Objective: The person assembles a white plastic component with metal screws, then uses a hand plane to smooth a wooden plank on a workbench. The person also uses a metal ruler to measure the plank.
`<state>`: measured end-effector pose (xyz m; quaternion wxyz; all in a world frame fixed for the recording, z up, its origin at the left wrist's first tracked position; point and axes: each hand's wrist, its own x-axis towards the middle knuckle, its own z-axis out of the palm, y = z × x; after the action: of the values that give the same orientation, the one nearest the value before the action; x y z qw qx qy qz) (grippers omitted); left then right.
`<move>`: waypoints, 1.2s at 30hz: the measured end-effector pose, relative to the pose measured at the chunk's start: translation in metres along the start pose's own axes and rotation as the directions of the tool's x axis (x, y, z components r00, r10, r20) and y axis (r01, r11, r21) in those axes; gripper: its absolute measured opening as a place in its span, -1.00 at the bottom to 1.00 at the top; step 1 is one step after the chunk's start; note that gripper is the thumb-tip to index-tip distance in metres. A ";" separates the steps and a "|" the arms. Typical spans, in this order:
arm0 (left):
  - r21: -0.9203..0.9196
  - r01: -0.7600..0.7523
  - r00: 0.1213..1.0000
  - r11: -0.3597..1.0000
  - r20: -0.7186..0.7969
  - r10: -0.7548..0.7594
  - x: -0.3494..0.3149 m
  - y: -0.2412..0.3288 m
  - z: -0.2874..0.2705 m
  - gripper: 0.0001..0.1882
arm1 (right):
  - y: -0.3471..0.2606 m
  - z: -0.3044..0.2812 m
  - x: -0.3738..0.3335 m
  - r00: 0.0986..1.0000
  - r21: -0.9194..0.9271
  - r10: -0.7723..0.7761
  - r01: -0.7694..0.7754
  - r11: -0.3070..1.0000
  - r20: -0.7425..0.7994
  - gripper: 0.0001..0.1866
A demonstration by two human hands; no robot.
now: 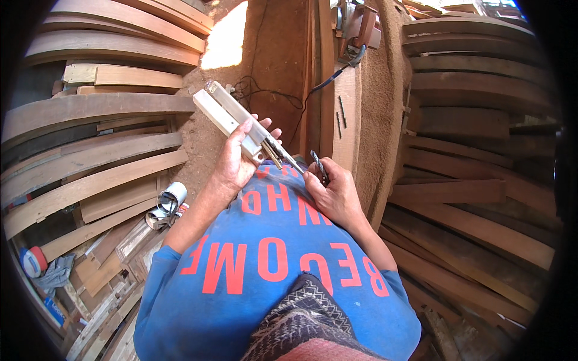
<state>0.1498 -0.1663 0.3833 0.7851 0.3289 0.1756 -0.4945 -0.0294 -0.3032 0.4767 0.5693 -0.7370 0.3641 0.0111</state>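
A long pale case [218, 113] slants before a blue shirt [229, 316], far end pointing upper left. Left hand [236, 161]: fingers wrap its near half. Right hand [333, 189]: fingers grasp a dark bit [316, 159] beyond its lower-right end.

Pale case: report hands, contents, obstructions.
Left hand grips pale case; right hand holds dark drill bit. Metal rods jut from case toward right hand. Nothing visibly blocking either hand.

blue shirt [247, 305] | rows of large red capitals, upside down | blue packet [54, 311] | pale marking too small to read
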 end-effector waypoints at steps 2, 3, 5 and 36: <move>0.024 0.009 1.000 1.000 0.019 -0.009 -0.004 -0.001 0.001 -0.60 | -0.002 0.006 0.006 1.000 0.008 -0.016 0.016 1.000 0.018 -0.79; 0.031 0.024 1.000 0.999 0.009 -0.025 -0.010 -0.003 0.001 -0.60 | -0.002 0.009 0.007 0.999 -0.008 -0.015 0.015 1.000 0.041 -0.78; 0.039 0.044 0.999 0.998 0.026 -0.045 -0.014 -0.004 0.000 -0.60 | -0.004 0.017 0.013 0.997 -0.050 -0.060 0.063 0.997 0.057 -0.74; 0.022 0.065 0.994 0.998 -0.093 -0.063 0.004 0.000 -0.002 -0.61 | -0.016 0.028 0.043 0.915 -0.304 -0.363 0.402 0.864 0.177 -0.75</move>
<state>0.1516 -0.1678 0.3794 0.7557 0.3556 0.2159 -0.5059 0.0223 -0.3000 0.4618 0.4465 -0.8784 0.1703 0.0013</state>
